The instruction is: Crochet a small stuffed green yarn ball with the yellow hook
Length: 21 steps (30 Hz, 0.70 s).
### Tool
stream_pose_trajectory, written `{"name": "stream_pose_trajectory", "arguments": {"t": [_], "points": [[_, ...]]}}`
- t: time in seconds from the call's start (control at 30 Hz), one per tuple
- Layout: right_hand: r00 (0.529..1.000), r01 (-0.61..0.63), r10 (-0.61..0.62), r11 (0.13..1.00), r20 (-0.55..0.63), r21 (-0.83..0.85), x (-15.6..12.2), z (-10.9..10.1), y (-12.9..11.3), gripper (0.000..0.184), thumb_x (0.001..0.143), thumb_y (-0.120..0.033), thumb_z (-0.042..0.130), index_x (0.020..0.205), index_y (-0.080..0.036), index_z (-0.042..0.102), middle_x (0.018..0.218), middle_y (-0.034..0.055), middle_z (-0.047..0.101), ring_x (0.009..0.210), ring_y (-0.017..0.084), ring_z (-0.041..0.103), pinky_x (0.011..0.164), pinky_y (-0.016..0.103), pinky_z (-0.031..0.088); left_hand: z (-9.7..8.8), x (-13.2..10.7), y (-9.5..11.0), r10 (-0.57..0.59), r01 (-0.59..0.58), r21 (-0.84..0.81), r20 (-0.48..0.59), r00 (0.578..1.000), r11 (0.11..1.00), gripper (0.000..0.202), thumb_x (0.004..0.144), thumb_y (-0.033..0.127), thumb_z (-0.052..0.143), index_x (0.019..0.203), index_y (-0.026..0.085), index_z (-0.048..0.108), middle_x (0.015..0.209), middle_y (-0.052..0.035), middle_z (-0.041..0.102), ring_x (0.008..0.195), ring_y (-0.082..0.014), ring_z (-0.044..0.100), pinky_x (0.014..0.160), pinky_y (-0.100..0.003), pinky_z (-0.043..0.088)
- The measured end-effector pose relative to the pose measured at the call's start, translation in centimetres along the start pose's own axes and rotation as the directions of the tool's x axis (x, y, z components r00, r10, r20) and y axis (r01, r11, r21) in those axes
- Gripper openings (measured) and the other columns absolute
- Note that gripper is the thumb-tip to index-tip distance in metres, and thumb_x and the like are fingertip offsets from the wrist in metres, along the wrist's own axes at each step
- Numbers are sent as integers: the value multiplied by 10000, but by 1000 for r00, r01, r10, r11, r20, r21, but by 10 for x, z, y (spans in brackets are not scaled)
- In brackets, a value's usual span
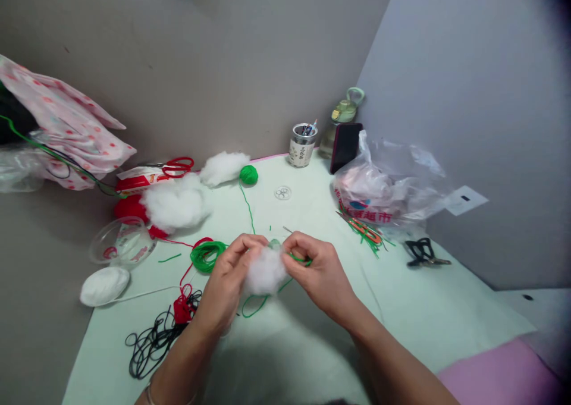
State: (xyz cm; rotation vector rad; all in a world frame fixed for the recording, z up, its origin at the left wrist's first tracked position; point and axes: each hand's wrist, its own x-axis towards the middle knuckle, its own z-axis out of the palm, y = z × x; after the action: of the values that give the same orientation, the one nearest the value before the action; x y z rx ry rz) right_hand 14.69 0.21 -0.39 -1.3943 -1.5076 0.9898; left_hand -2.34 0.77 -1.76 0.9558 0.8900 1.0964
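My left hand (229, 274) is closed, with thumb and fingers pinching a tuft of white fibre stuffing (266, 272). On the tuft's other side, my right hand (319, 268) is also closed, thumb and forefinger at its edge. A thin metal rod (288, 229), perhaps a hook or needle, sticks out beyond the right fingers; its other end is hidden. Green yarn (256, 311) loops below the tuft and passes by the right palm. Behind the tuft shows a small pale green piece (274, 244), too covered to make out.
Left of my hands lie a green yarn coil (209, 256), tangled black cord (154, 342), a white yarn ball (105, 286) and more stuffing (176, 203). To the right are orange-handled scissors (363, 229), a plastic bag (388, 185) and a black claw clip (422, 252). A pen can (302, 149) stands behind.
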Motion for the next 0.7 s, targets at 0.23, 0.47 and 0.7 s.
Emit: {"name": "stream_pose_trajectory", "arguments": {"t": [0.23, 0.47, 0.7], "points": [[991, 5, -11, 999, 133, 44, -1, -5, -2, 167, 894, -274, 558, 740, -207, 549, 595, -74, 371, 581, 104, 340, 571, 254, 276, -1, 3, -13, -85, 85, -28, -3, 996, 996, 322, 742, 285, 857, 887, 194, 584, 866, 17, 584, 664, -103, 491, 565, -188, 402], [950, 31, -47, 998, 308, 55, -6, 1, -4, 78, 854, -164, 562, 819, -220, 520, 647, -88, 282, 590, 97, 286, 555, 243, 252, 4, 4, -13, 205, -134, 279, -243, 948, 951, 214, 737, 195, 766, 767, 214, 555, 821, 5, 575, 771, -160, 527, 716, -246, 439], [995, 85, -82, 995, 58, -51, -1, 11, 10, 70, 816, -211, 569, 758, -224, 531, 590, -92, 315, 563, 101, 304, 559, 247, 260, 5, -1, -16, 145, -110, 222, -151, 978, 969, 198, 868, 327, 722, 904, 237, 549, 903, 3, 573, 720, -154, 491, 632, -247, 392]]}}
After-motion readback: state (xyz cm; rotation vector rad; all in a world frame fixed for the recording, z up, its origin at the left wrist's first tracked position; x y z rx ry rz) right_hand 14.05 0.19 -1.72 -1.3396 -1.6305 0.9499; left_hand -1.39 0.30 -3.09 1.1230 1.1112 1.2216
